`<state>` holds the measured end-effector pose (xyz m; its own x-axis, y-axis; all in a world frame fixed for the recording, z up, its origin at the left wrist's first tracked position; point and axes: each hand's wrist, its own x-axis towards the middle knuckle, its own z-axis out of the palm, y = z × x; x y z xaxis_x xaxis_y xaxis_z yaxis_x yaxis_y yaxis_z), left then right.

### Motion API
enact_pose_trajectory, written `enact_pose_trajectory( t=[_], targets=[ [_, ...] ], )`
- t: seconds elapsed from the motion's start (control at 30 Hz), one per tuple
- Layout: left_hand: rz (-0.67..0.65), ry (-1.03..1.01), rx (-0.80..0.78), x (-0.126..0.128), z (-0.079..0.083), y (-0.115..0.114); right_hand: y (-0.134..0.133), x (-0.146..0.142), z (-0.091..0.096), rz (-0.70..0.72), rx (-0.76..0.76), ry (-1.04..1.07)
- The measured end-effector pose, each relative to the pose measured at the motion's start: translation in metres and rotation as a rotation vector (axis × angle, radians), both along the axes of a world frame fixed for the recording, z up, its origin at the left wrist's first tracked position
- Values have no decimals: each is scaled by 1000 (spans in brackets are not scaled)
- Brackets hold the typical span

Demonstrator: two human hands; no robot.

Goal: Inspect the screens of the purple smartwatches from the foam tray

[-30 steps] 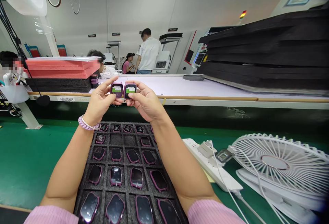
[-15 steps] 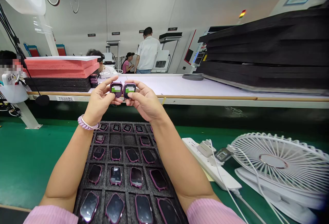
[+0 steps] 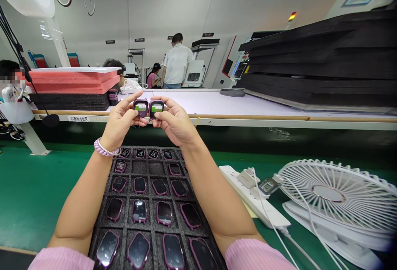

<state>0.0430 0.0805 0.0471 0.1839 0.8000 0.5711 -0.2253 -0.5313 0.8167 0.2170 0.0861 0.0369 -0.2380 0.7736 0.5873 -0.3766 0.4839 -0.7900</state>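
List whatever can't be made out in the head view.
Head view, screen writing on the left watch and right watch: too small.
Head view, backs of both watches: turned away.
Head view, right part of the tray: hidden by the right forearm.
Head view, the tray's near edge: cut off by the picture's bottom.

View from my head, forward and down. The tray (image 3: 139, 167) lies near, my left hand (image 3: 119, 122) and right hand (image 3: 177, 124) farther out, the wall (image 3: 173, 9) farthest.

Left fingers (image 3: 130, 115) hold one lit watch (image 3: 141, 107), right fingers (image 3: 166, 116) a second watch (image 3: 156, 106) beside it
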Motion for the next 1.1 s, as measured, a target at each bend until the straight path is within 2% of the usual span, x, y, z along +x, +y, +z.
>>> enact_pose_trajectory(
  t=[0.27, 0.6, 0.77, 1.1],
  targets=[
    [-14, 15, 28, -2, 0, 3, 2, 1, -1, -21, -7, -27],
    [-5, -64, -76, -7, 3, 3, 6, 5, 0, 11, -26, 41],
    [9, -61, -13, -11, 3, 5, 4, 11, 2, -45, 2, 11],
    [54, -9, 128, -12, 0, 6, 2, 12, 4, -45, 46, -14]
  ],
)
